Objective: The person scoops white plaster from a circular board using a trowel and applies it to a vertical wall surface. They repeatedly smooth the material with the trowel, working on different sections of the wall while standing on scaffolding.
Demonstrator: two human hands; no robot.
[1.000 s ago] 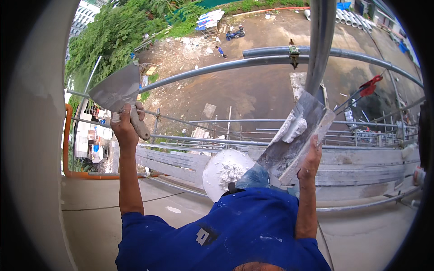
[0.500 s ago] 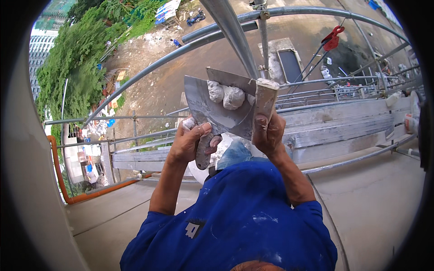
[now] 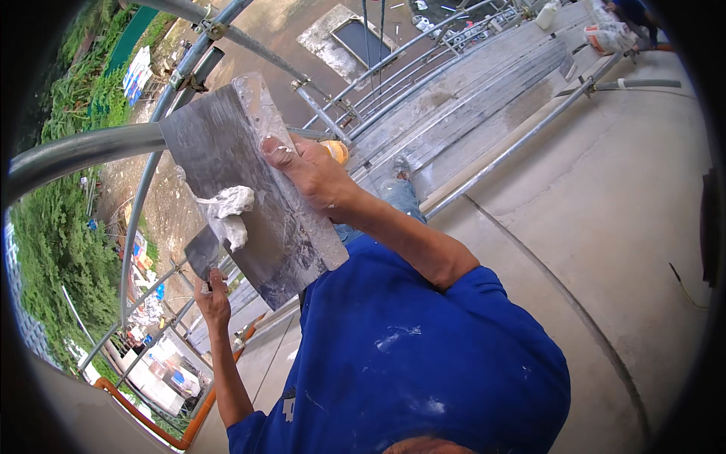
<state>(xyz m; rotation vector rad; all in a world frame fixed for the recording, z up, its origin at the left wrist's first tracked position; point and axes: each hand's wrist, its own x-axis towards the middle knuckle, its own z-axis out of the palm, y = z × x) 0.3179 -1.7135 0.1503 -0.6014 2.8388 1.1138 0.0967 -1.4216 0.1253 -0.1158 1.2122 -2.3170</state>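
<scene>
My right hand (image 3: 306, 170) is closed round the pale, plaster-crusted back edge of a wide skimming blade (image 3: 215, 136). Its broad grey face is turned up and tilted, smeared with plaster. A wet white lump of plaster (image 3: 231, 208) sits near the blade's left edge and hangs partly past it. Just below that lump, my left hand (image 3: 214, 303) grips a small putty knife (image 3: 203, 253), with the knife's grey metal blade pointing up. The knife's handle is mostly hidden in my fingers.
Scaffold tubes (image 3: 98, 155) with clamps cross at left and above. Long planks (image 3: 469, 102) run toward the upper right, where a white bucket (image 3: 605, 36) stands beside a person in dark blue (image 3: 639, 17). A pale wall (image 3: 560, 197) fills the right. Ground lies far below.
The view has turned. The skimming blade now shows its broad face, with the plaster lump on it. My left hand and the putty knife have moved down and left, apart from my right hand.
</scene>
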